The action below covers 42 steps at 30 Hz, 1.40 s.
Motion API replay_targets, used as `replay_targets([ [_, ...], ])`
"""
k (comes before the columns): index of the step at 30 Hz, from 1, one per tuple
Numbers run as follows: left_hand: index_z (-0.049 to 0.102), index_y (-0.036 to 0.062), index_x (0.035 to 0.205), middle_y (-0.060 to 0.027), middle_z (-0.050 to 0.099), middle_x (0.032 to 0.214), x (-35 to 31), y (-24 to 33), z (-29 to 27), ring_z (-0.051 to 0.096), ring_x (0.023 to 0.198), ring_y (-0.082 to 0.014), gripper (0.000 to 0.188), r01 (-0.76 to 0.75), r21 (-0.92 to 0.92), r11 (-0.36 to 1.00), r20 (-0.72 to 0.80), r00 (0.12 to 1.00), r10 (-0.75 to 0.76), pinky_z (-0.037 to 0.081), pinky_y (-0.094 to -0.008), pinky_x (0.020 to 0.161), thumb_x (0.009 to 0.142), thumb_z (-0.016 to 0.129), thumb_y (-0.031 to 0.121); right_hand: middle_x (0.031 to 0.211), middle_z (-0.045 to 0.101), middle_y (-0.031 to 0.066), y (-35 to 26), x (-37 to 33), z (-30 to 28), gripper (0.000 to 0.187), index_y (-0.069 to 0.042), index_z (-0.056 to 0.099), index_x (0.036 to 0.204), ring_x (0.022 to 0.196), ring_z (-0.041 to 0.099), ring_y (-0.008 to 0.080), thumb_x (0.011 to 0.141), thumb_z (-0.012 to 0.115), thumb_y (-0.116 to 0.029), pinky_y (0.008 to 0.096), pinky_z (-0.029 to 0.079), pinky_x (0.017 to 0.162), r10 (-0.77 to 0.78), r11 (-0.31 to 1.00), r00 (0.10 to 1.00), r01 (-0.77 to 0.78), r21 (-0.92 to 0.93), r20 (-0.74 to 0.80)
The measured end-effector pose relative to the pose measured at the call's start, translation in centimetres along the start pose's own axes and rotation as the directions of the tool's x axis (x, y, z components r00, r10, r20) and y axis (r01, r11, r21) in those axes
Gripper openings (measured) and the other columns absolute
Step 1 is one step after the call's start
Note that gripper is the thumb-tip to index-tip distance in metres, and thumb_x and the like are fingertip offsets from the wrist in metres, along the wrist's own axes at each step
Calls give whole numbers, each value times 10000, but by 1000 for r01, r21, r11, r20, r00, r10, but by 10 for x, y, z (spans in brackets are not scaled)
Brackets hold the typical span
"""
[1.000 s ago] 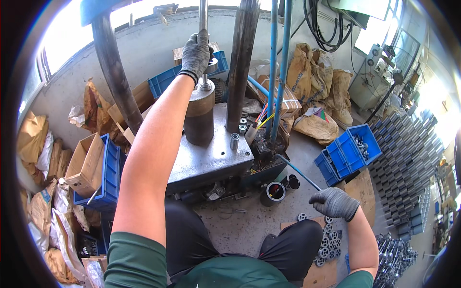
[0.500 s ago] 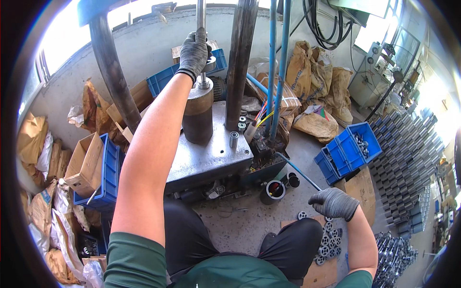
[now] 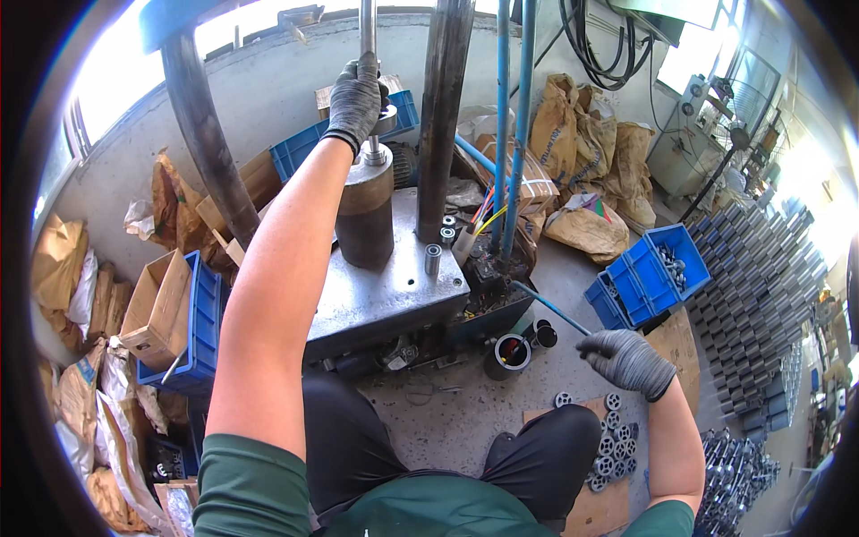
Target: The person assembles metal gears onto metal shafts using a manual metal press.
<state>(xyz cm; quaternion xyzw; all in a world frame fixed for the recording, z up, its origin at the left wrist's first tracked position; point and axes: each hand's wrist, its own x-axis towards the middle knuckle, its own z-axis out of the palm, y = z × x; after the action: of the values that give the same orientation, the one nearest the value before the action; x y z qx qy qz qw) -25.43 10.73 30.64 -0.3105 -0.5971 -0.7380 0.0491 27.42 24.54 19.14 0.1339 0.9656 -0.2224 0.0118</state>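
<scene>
My left hand [image 3: 355, 103], in a grey glove, is closed around the upright metal rod [image 3: 368, 29] above a dark steel cylinder [image 3: 366, 219]. A shiny metal ring [image 3: 386, 119] shows just below its fingers; how the ring joins the rod is hidden. My right hand [image 3: 631, 362], gloved too, is closed on the end of a thin blue lever [image 3: 553, 308]. The lever slopes from the foot of the machine toward me. The cylinder stands on a thick metal plate [image 3: 358, 300], where several small metal bushings [image 3: 433, 259] sit at its right edge.
Thick steel posts [image 3: 443, 116] flank the cylinder. Blue bins [image 3: 658, 277], a tall stack of metal tubes [image 3: 752, 304] and round spoked parts [image 3: 605, 447] are at the right. An open carton [image 3: 161, 309] stands at the left. A short, wide pipe [image 3: 507, 358] stands on the floor.
My right hand has risen a little and moved away from me, and the lever's end has come up with it. My left hand keeps its place at the rod.
</scene>
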Motion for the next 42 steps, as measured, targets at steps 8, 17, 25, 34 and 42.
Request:
replay_targets([
  [8,614,23,1079,-43,612,696,-2,2,-3,613,562,-120,557,-1,-2,1000,-7,1000,1,558,-301,537,1063,504,569,826,646,163,-18,80,-48,87,-52,633,970,769,659,367,918,680,-103,450,551,686,-335,874,603,-89,-478,-724],
  [17,598,39,986,-49,615,673,1,0,4,624,557,-136,482,10,-63,998,-21,1000,-12,538,-311,508,1056,549,513,833,715,183,14,169,-113,373,-64,682,857,800,709,392,1002,632,-404,491,564,734,-186,916,498,-225,-333,-847],
  [25,585,45,925,-45,583,663,-45,0,0,581,522,-155,341,-234,-221,947,-81,972,222,447,-314,447,1025,577,370,916,744,194,2,165,-110,240,-81,726,943,896,722,401,947,613,-293,513,571,834,13,897,566,-371,-240,-825],
  [34,599,162,976,-32,554,660,-282,19,-5,544,548,-212,648,248,-669,701,277,958,-75,484,-378,558,937,514,804,929,738,200,14,133,-95,212,-64,714,956,901,715,403,921,605,-242,519,566,819,-4,910,593,-332,-249,-805],
  [42,577,135,882,-55,576,706,-354,-102,-10,559,602,-231,489,812,-583,-34,504,328,-799,522,-401,599,1027,510,597,907,717,209,-12,63,-31,94,-34,705,978,851,713,391,916,660,-89,454,575,759,-157,969,612,-56,-241,-775],
])
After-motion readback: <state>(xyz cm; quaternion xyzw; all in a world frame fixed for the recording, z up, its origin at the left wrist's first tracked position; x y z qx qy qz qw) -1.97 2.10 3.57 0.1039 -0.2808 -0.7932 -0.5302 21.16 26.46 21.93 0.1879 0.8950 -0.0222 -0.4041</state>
